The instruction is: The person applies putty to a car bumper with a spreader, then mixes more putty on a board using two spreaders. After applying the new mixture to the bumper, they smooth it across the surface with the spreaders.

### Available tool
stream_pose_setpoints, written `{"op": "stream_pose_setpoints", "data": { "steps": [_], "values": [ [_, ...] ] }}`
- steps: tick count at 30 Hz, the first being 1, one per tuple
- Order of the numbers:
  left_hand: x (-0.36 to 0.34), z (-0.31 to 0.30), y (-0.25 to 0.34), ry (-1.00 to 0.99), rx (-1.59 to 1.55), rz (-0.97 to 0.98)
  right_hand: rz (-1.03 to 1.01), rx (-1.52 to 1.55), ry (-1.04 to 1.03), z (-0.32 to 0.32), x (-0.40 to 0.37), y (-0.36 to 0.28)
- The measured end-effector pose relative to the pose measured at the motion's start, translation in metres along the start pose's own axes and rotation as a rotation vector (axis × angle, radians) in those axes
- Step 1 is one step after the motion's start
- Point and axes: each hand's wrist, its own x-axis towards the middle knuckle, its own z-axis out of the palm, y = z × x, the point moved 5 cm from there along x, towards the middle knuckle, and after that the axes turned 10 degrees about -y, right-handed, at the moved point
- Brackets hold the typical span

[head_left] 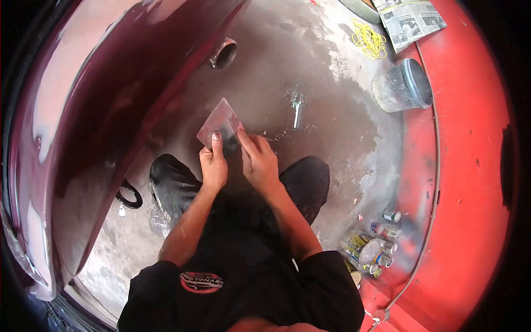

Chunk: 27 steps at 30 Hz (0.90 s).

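Observation:
A square sheet of sandpaper (220, 119), dusty pink-grey with a dark patch near its lower right, is held out over the floor between my knees. My left hand (214, 169) grips its lower left edge, thumb pressed flat on the upper face and the fingers hidden underneath. At the right edge, my right hand (260, 165) has its index fingertip against the sheet, with the other fingers curled beside it. To the left stands a maroon car body panel (110, 105) with pale sanded patches (41, 124).
A short pipe opening (225, 55) shows beside the panel. On the right are a grey bucket (406, 86), yellow cord (369, 40), newspaper (410, 22) and several cans (381, 243) along a red surface (467, 166). A black ring (129, 195) lies near my left knee.

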Motion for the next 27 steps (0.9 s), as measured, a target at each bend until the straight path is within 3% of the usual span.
{"op": "stream_pose_setpoints", "data": {
  "steps": [4,5,7,9,10,11,12,15,19,20,24,25,27],
  "values": [
    [-0.015,-0.014,-0.032,-0.149,0.130,-0.300,-0.048,0.020,0.061,-0.015,0.028,0.016],
    [-0.026,-0.008,-0.036,-0.260,0.368,-0.232,-0.068,0.013,0.093,-0.020,0.034,0.022],
    [-0.041,0.004,-0.028,-0.157,0.212,0.057,0.170,0.019,0.203,-0.035,0.040,0.043],
    [-0.032,-0.022,-0.030,-0.129,0.145,-0.074,0.437,0.344,0.330,-0.062,0.045,0.056],
    [-0.029,-0.028,-0.027,-0.171,0.015,-0.119,0.437,0.582,0.350,-0.057,0.041,0.083],
    [-0.029,-0.033,-0.016,-0.174,0.100,-0.104,0.432,0.824,0.368,-0.055,0.043,0.097],
    [-0.030,-0.035,-0.010,-0.226,0.168,-0.072,0.571,0.985,0.319,-0.052,0.033,0.107],
    [-0.036,-0.023,0.011,-0.360,0.360,0.117,0.764,1.053,0.214,-0.032,0.018,0.118],
    [-0.028,-0.008,0.027,-0.376,0.467,0.196,0.672,1.189,0.020,-0.004,0.000,0.103],
    [-0.021,-0.002,0.033,-0.344,0.432,0.237,0.703,1.148,0.008,0.000,-0.009,0.098],
    [0.002,-0.018,0.007,-0.264,0.595,0.153,0.855,0.985,-0.491,-0.006,-0.050,0.080],
    [0.008,-0.022,0.005,-0.237,0.530,-0.065,0.829,0.898,-0.399,-0.011,-0.055,0.079],
    [0.021,-0.029,-0.015,-0.148,0.147,-0.154,0.769,0.713,-0.230,-0.023,-0.059,0.081]
  ]
}}
